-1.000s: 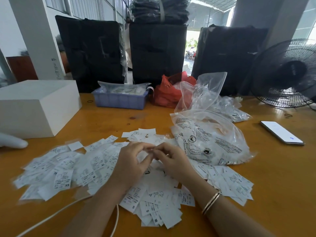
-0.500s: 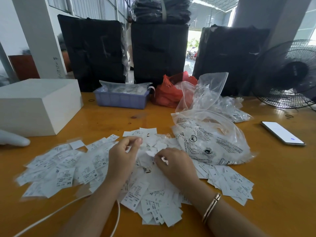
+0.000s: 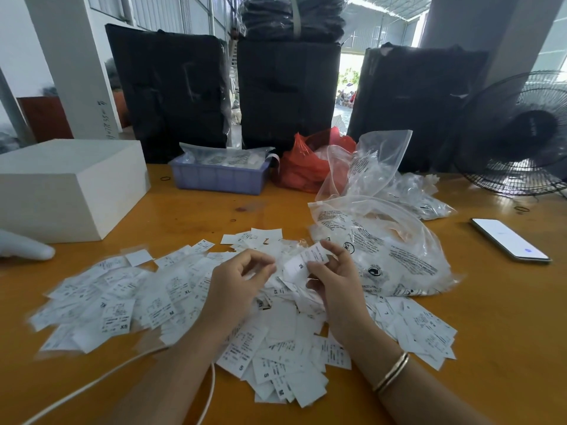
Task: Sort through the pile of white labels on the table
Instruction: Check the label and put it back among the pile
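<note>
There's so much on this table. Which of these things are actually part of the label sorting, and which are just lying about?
Part of the job:
- pile of white labels
- single label pinched in the right hand
- left hand, fingers curled, above the pile

Just lying about:
- phone
- white box
- blue tray
- red bag
- fan
- clear printed bag

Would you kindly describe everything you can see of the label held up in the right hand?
The label is a small white rectangular slip, thin like paper or satin tape, with fine black print near its far end and a bold size mark, apparently an M, near its near end. It is lifted above the pile of labels, tilted with one end pointing away and to the right. The right hand pinches it between thumb and fingers; whether the left hand, close beside it, touches it cannot be told.
</note>
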`<act>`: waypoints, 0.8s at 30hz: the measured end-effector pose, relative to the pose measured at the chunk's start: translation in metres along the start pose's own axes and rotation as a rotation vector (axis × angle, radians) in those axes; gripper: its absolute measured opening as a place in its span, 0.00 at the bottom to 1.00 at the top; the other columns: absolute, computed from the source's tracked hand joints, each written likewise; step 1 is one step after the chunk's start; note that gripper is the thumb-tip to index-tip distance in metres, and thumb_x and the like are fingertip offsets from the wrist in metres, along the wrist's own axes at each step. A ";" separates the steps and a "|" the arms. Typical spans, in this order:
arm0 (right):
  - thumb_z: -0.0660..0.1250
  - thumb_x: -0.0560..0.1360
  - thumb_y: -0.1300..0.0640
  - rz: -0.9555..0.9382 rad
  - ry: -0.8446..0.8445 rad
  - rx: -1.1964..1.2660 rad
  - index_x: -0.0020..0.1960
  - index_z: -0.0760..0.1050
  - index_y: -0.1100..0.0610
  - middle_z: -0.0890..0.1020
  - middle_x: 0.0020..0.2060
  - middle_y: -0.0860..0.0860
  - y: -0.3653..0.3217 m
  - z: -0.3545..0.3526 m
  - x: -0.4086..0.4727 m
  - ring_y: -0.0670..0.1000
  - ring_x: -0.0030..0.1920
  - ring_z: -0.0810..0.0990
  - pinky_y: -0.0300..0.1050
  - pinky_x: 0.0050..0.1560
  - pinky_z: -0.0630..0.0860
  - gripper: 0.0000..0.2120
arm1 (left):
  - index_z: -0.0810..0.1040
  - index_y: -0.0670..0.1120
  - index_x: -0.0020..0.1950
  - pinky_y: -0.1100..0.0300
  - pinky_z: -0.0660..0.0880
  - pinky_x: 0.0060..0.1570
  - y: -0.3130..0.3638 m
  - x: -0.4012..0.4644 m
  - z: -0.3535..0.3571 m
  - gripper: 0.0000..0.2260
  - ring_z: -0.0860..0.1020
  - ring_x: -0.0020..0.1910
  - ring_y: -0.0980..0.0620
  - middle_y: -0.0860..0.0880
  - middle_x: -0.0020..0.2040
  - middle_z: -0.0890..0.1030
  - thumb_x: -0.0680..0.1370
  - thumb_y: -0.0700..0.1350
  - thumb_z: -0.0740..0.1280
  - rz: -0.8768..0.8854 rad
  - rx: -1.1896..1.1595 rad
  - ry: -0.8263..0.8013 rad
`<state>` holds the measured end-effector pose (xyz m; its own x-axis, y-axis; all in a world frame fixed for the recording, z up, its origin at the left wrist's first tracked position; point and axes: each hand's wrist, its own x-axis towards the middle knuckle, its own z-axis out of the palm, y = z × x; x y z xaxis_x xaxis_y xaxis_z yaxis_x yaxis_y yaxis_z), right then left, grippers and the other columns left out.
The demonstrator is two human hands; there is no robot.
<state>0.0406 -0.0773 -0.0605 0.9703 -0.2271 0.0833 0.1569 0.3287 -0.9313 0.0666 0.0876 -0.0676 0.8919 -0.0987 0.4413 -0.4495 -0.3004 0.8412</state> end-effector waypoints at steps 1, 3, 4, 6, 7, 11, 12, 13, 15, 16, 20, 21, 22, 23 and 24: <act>0.67 0.74 0.68 -0.013 -0.009 0.019 0.58 0.72 0.50 0.81 0.31 0.43 0.000 0.000 -0.001 0.45 0.34 0.81 0.37 0.37 0.77 0.18 | 0.81 0.54 0.46 0.72 0.75 0.44 0.000 0.000 0.000 0.06 0.79 0.46 0.66 0.60 0.42 0.83 0.74 0.43 0.71 0.002 0.015 -0.004; 0.67 0.73 0.68 -0.016 -0.019 0.054 0.59 0.72 0.50 0.81 0.31 0.44 0.000 0.000 -0.001 0.45 0.36 0.81 0.37 0.38 0.77 0.20 | 0.79 0.57 0.46 0.73 0.75 0.43 -0.001 0.000 0.001 0.08 0.79 0.44 0.65 0.59 0.41 0.82 0.73 0.44 0.72 0.009 0.036 -0.004; 0.68 0.73 0.68 -0.010 -0.017 0.065 0.59 0.72 0.50 0.82 0.32 0.45 0.000 0.000 0.000 0.46 0.37 0.82 0.37 0.39 0.77 0.20 | 0.78 0.58 0.46 0.73 0.75 0.43 -0.001 0.001 0.000 0.09 0.78 0.43 0.65 0.59 0.40 0.82 0.73 0.44 0.73 0.014 0.043 -0.005; 0.68 0.72 0.69 0.017 -0.019 0.120 0.57 0.72 0.55 0.83 0.36 0.49 0.000 0.000 0.001 0.49 0.40 0.83 0.39 0.40 0.78 0.16 | 0.77 0.60 0.47 0.72 0.75 0.44 -0.001 0.001 0.000 0.11 0.78 0.44 0.65 0.61 0.40 0.81 0.72 0.44 0.73 0.019 0.060 -0.009; 0.68 0.72 0.69 0.034 -0.028 0.170 0.55 0.72 0.58 0.84 0.39 0.52 -0.001 -0.001 0.001 0.51 0.43 0.84 0.41 0.42 0.79 0.14 | 0.77 0.60 0.47 0.72 0.76 0.45 -0.001 0.001 0.000 0.12 0.78 0.45 0.65 0.63 0.41 0.81 0.73 0.44 0.73 0.017 0.061 -0.012; 0.67 0.72 0.69 0.081 -0.037 0.315 0.49 0.75 0.60 0.82 0.41 0.55 -0.002 -0.004 0.003 0.54 0.43 0.83 0.46 0.44 0.80 0.08 | 0.76 0.60 0.48 0.71 0.76 0.44 -0.001 0.001 -0.001 0.11 0.79 0.44 0.64 0.64 0.43 0.80 0.73 0.44 0.72 0.001 0.008 -0.036; 0.67 0.72 0.69 0.077 -0.044 0.297 0.46 0.76 0.60 0.82 0.39 0.55 -0.002 -0.005 0.003 0.53 0.41 0.82 0.45 0.42 0.80 0.07 | 0.76 0.59 0.49 0.72 0.75 0.43 0.000 0.001 -0.001 0.11 0.79 0.44 0.64 0.63 0.43 0.80 0.73 0.44 0.72 0.001 -0.003 -0.043; 0.67 0.72 0.69 0.067 -0.059 0.258 0.45 0.77 0.59 0.81 0.38 0.54 -0.002 -0.005 0.002 0.51 0.39 0.81 0.42 0.39 0.78 0.07 | 0.76 0.59 0.49 0.72 0.75 0.43 0.000 0.001 -0.001 0.11 0.79 0.43 0.63 0.63 0.43 0.80 0.73 0.44 0.72 0.001 -0.010 -0.049; 0.68 0.71 0.68 0.031 -0.088 0.175 0.47 0.79 0.57 0.82 0.39 0.53 -0.002 -0.004 0.001 0.48 0.38 0.80 0.38 0.36 0.76 0.09 | 0.76 0.59 0.49 0.70 0.76 0.42 0.000 0.001 -0.001 0.11 0.79 0.41 0.61 0.60 0.42 0.80 0.73 0.44 0.72 0.007 -0.006 -0.057; 0.69 0.71 0.68 0.016 -0.091 0.140 0.51 0.79 0.56 0.83 0.40 0.52 -0.001 -0.003 0.000 0.47 0.39 0.81 0.37 0.36 0.76 0.12 | 0.76 0.59 0.49 0.70 0.76 0.41 0.001 0.001 -0.001 0.11 0.79 0.40 0.60 0.60 0.42 0.80 0.72 0.44 0.72 0.011 0.006 -0.060; 0.68 0.74 0.64 -0.024 -0.123 -0.013 0.57 0.76 0.52 0.85 0.46 0.52 0.001 0.000 -0.001 0.48 0.45 0.83 0.39 0.42 0.76 0.13 | 0.75 0.59 0.49 0.70 0.76 0.40 0.002 0.002 -0.001 0.12 0.79 0.39 0.60 0.60 0.42 0.80 0.73 0.44 0.72 0.012 0.011 -0.078; 0.67 0.75 0.62 -0.035 -0.134 -0.051 0.56 0.76 0.53 0.85 0.47 0.52 0.001 0.000 -0.002 0.47 0.43 0.82 0.40 0.42 0.76 0.11 | 0.76 0.59 0.49 0.69 0.76 0.41 0.002 0.002 -0.001 0.12 0.79 0.39 0.60 0.60 0.42 0.81 0.73 0.43 0.73 0.009 0.005 -0.083; 0.65 0.76 0.62 -0.048 -0.139 -0.084 0.55 0.75 0.53 0.85 0.46 0.52 0.001 0.000 -0.003 0.45 0.40 0.81 0.40 0.41 0.74 0.09 | 0.76 0.59 0.49 0.68 0.77 0.41 0.002 0.002 -0.001 0.13 0.80 0.40 0.59 0.59 0.41 0.81 0.72 0.43 0.73 0.007 0.003 -0.086; 0.63 0.77 0.62 -0.063 -0.142 -0.112 0.54 0.75 0.53 0.85 0.45 0.52 0.002 0.000 -0.004 0.44 0.38 0.79 0.40 0.40 0.74 0.08 | 0.76 0.59 0.49 0.67 0.78 0.42 0.002 0.002 -0.001 0.13 0.80 0.40 0.59 0.60 0.41 0.81 0.72 0.43 0.73 0.005 0.002 -0.089; 0.61 0.78 0.62 -0.075 -0.147 -0.138 0.54 0.74 0.53 0.85 0.44 0.52 0.002 0.000 -0.004 0.44 0.36 0.79 0.40 0.38 0.74 0.08 | 0.76 0.59 0.49 0.66 0.78 0.42 0.002 0.002 -0.001 0.12 0.80 0.40 0.58 0.60 0.41 0.80 0.73 0.43 0.73 0.005 -0.002 -0.093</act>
<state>0.0367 -0.0758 -0.0625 0.9748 -0.1068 0.1961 0.2132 0.1850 -0.9593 0.0675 0.0876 -0.0649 0.8905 -0.1882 0.4142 -0.4536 -0.2980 0.8399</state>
